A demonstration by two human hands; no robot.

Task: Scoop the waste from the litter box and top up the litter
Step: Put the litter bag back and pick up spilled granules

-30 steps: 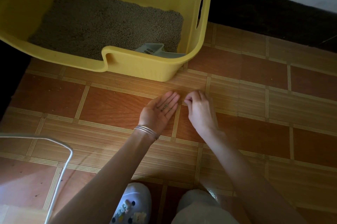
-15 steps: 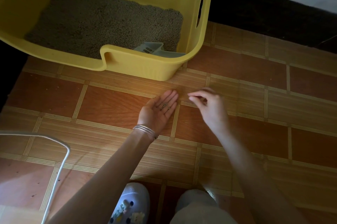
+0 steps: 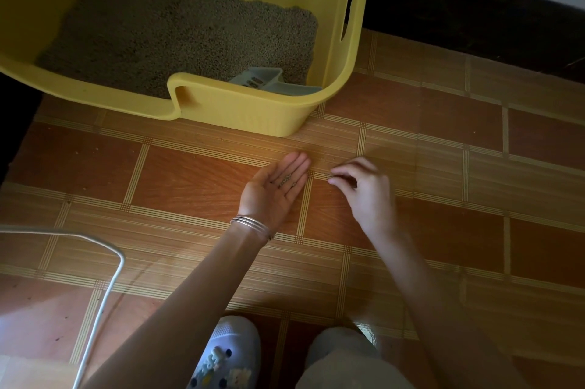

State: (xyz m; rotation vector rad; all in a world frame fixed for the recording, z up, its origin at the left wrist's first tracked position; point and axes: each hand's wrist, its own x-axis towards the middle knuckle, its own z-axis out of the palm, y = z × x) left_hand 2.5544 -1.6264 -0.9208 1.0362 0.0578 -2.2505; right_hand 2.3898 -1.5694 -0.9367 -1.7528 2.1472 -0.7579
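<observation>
Head camera view, looking down at a tiled floor (image 3: 190,179) in brown and tan. One yellow litter box (image 3: 240,110) fills the upper left of the frame, its near wall dipping to a low entry on the left. Grey-brown litter (image 3: 177,31) covers its bottom. One pale grey scoop (image 3: 269,81) lies inside on the litter, tucked in the near right corner against the wall. One oval handle slot (image 3: 349,8) is cut in the box's right wall.

Two bare hands reach to the middle of the frame, just below the box and apart from it. The left hand (image 3: 272,195) lies palm up, fingers straight and together, gripping nothing. A few loose litter pellets (image 3: 286,180), perhaps four or five, rest at the base of its fingers. Three thin silver bangles (image 3: 251,224) circle that wrist. The right hand (image 3: 367,192) is just beside it, back upward, fingers curled, with thumb and forefinger tips drawn close together down at the floor. Whether they pinch a pellet is too small to tell.

Along the bottom edge are one white clog (image 3: 228,354) with small charms and one knee (image 3: 345,360) in pale cloth. One white wire frame (image 3: 104,287) curves through the lower left. A dark skirting band (image 3: 474,8) runs across the upper right
</observation>
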